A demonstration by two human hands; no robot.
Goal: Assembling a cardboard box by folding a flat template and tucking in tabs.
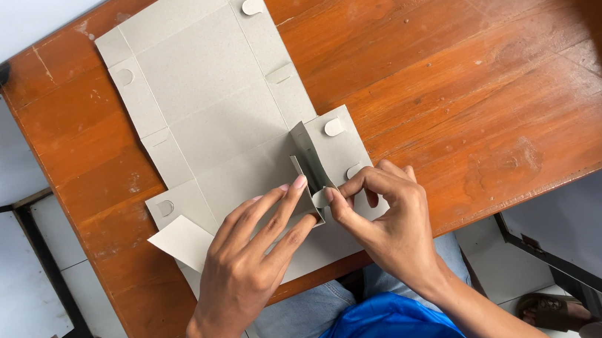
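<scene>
A flat grey card blank (212, 104) lies on the wooden worktop (469, 62), its long body running from the far-left corner toward the person at the near edge. Nearly all of the blank is still flat: the broad middle panels, the narrow strips down both sides and the small rounded tabs (252, 4) along them show creases only, none raised. Only at the blank's near right corner has folding begun, where a side flap (313, 162) stands up from the sheet, bent along its crease. So the work looks to be at an early stage, with one corner under way and the rest of the sides and tabs left to fold.

The left hand (251, 263) rests on the blank's near panel, fingers stretched out and laid close together, their tips pressing against the base of the raised flap; it grips nothing, it just holds the card down. The right hand (388, 219), just right of the flap, has its thumb and forefinger pressed together on a small rounded tab at the flap's lower edge, pinching it.

The blank is plain matt grey card, unprinted, thin and stiff, with cleanly cut edges. At its near left corner a paler flap (183, 241) sticks out past the worktop's edge. The near end also overhangs slightly, above the person's lap.
</scene>
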